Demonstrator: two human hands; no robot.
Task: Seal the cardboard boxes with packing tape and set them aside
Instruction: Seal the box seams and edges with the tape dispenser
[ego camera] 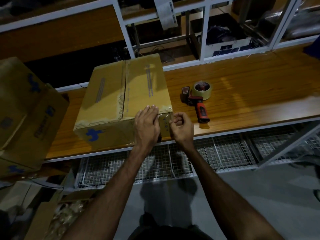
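Observation:
A closed cardboard box (110,101) with a blue logo stands on the wooden table (242,94), its top flaps meeting along a centre seam. My left hand (147,125) lies flat with straight fingers over the box's near right corner, pressing on clear tape there. My right hand (181,129) is beside the same corner with its fingers curled; it seems to pinch the end of the clear tape against the box's side. A red and black tape dispenser (197,99) with a roll of clear tape lies on the table to the right of the box.
A stack of similar cardboard boxes (26,115) stands at the left, beyond the table's end. White shelf framing (204,32) rises behind the table. Wire mesh baskets (173,163) hang under the tabletop. Loose cardboard lies on the floor at bottom left.

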